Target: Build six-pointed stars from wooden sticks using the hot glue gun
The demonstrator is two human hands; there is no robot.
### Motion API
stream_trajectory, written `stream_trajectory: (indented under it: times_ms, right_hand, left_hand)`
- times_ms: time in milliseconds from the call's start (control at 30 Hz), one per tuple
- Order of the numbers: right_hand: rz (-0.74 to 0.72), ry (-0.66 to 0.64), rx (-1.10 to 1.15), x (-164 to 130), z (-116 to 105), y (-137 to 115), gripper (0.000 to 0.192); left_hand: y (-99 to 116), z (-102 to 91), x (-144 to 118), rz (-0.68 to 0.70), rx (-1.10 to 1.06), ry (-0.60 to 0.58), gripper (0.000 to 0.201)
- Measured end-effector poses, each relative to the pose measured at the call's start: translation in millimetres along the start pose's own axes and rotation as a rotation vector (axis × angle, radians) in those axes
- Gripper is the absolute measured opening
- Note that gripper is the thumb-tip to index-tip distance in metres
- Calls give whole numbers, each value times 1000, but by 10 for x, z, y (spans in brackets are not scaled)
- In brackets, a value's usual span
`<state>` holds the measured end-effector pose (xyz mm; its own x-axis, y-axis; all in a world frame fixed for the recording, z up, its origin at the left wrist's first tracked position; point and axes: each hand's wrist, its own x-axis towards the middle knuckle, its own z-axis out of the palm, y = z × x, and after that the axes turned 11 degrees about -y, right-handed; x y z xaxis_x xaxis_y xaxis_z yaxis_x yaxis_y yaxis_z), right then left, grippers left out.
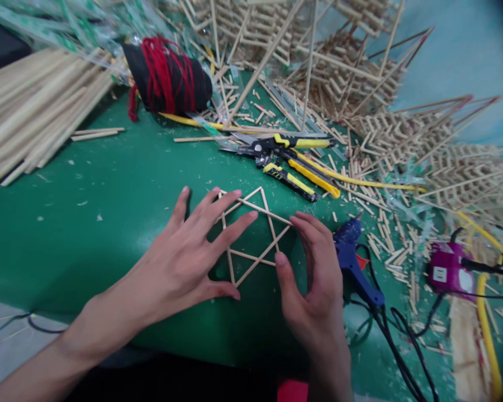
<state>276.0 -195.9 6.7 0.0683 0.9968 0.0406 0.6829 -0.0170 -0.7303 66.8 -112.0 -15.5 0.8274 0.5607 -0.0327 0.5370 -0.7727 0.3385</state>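
Note:
A star-shaped frame of thin bamboo sticks (pixel 255 234) lies flat on the green table (pixel 109 206). My left hand (pixel 193 251) rests on the star's left side, fingers spread, fingertips pressing its upper sticks and thumb near its lower point. My right hand (pixel 314 273) touches the star's right side, with the fingertips at its right tip and the thumb by a lower stick. Neither hand grips anything.
A blue glue gun (pixel 354 262) lies just right of my right hand, its black cord trailing down. Yellow-handled cutters and knives (pixel 293 162) lie behind the star. Bamboo stick bundles (pixel 33 111) are at left, stick lattices (pixel 381 111) at back right, a red-wrapped black roll (pixel 167 78), a magenta socket (pixel 448 268).

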Motion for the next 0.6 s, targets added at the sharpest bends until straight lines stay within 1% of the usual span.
stream_trajectory:
  times_ms: [133,233,367,467,600]
  right_hand:
    - [2,-4,47,7,4,10,47]
    - [8,31,92,2,25,49,45]
    - [57,138,113,25,68,149,35]
    - [119,202,109,81,79,198,24]
    - [150,222,72,185,48,157,15]
  left_hand:
    - [-11,-4,17,-9,-2,-4,116]
    - [-21,-3,14,-17,-7,-10,115]
    - [-34,-1,-4,-15,-13,-19,112]
    - [-42,-3,-13,-8,-22,-22,110]
    - [-41,-17,-15,-12,-27,-28,113]
